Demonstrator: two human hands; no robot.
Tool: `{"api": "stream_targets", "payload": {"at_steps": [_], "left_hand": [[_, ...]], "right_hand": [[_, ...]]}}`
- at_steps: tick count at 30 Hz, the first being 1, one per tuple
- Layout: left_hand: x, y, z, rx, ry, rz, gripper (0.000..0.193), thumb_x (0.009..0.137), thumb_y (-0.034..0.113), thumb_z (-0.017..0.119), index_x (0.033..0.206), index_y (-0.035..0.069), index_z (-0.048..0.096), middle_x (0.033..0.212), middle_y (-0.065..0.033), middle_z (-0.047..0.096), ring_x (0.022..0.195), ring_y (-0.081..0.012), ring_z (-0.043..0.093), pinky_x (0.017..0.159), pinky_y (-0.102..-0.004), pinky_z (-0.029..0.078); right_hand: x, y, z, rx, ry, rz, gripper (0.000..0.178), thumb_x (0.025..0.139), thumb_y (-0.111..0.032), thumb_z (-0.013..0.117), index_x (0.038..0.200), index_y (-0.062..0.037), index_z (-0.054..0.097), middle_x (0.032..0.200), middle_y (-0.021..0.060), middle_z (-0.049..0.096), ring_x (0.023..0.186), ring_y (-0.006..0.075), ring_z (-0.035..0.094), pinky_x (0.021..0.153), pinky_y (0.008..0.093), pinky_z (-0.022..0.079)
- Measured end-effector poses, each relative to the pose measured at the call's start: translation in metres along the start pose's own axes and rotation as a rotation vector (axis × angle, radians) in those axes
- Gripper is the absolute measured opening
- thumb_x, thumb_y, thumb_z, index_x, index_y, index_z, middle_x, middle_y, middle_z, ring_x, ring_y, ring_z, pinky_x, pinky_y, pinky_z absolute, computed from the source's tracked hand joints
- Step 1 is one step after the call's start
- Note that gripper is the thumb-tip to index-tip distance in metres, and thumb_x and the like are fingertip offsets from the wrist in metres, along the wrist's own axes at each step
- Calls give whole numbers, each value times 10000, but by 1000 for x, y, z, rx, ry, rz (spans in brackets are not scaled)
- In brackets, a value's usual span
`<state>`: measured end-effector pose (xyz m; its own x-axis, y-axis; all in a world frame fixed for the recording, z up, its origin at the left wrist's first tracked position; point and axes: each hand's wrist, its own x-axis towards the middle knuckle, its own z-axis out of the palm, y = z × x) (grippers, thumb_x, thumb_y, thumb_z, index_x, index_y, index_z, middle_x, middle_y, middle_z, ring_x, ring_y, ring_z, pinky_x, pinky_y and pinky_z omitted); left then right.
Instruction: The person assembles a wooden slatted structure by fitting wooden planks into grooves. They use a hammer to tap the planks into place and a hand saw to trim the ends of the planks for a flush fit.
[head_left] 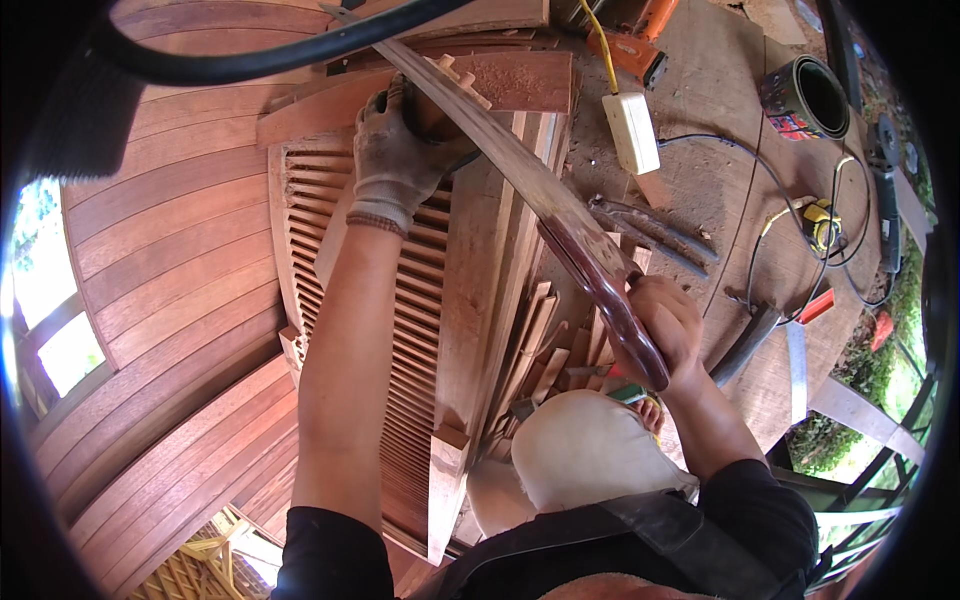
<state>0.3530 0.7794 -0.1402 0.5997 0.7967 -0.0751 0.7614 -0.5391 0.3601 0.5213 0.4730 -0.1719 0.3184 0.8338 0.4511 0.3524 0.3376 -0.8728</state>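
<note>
My right hand [663, 322] is bare and wrapped round the glossy dark red-brown handle of a long handsaw [520, 175]. Its blade slants up to the far left, narrowing toward the tip. At the far end of a louvred wooden panel [400, 330], my left hand [392, 145], in a grey work glove, is closed on a small notched wood block [432, 112]. The blade crosses over this block, close to the gloved fingers; whether its teeth touch the wood cannot be told. Sawdust lies on the reddish board [525, 82] beside the block.
Wood offcuts [540, 340] lie right of the panel. On the plank surface farther right are a white power box [631, 133], an open paint can [806, 97], black cables, and an orange tool [635, 55]. A black hose [290, 58] arches across the far left.
</note>
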Motion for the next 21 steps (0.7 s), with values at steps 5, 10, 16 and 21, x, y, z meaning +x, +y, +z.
{"api": "stream_targets", "payload": {"at_steps": [5,10,16,21], "left_hand": [[1,15,-6,-9,-17,-39,915,626,477,935,1325,-4,596,1278,-233,654,1245,-358,589,1115,-439,440],[-1,15,-12,51,-21,-90,840,621,429,949,1279,7,641,1213,-197,690,1194,-356,623,1048,-428,499],[1,12,-11,164,36,18,798,628,423,942,1259,24,662,1195,-195,700,1148,-361,649,1014,-433,516],[-1,8,-5,124,21,45,822,644,471,923,1281,27,650,1295,-198,664,1246,-346,591,1093,-447,447]], "right_hand": [[-11,2,-7,-14,2,-66,186,735,104,710,807,6,568,690,128,588,602,318,619,591,399,510],[-17,4,-6,-4,-6,-55,200,691,-5,740,807,-6,577,716,125,583,633,329,613,616,413,511],[-22,5,-8,-4,5,-53,222,667,-51,754,807,-13,586,728,123,578,643,334,607,644,419,513],[-20,7,-5,-8,2,-39,223,661,-64,753,799,-15,585,728,124,578,638,337,602,627,419,505]]}}
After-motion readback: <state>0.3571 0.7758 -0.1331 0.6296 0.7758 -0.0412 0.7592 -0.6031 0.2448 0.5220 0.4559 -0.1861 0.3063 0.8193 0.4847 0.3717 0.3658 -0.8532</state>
